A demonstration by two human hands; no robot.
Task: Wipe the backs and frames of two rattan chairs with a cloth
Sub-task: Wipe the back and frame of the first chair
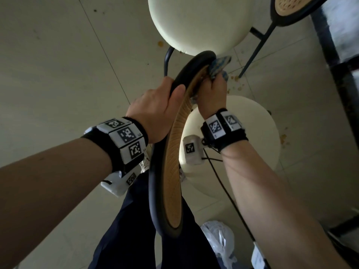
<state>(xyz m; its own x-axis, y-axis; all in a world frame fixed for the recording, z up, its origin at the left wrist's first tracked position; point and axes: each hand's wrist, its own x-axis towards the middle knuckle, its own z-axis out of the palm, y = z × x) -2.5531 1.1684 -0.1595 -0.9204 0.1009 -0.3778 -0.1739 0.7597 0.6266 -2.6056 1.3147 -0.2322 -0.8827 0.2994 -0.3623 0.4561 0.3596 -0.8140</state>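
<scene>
I look straight down on the near rattan chair's back (172,164), a tan woven panel inside a black rounded frame (155,200). My left hand (155,111) grips the black frame near its top, thumb over the rim. On the other side my right hand (211,92) holds a blue patterned cloth (219,65) against the upper part of the panel and frame. This chair's cream seat (252,144) lies below my right wrist. A second rattan chair back (287,6) shows at the top right.
The second chair's cream seat (198,24) and its black legs (258,49) stand just beyond. A dark table frame (338,74) runs down the right side. A clear plastic bag (221,241) lies on the stained tile floor (58,65) by my legs.
</scene>
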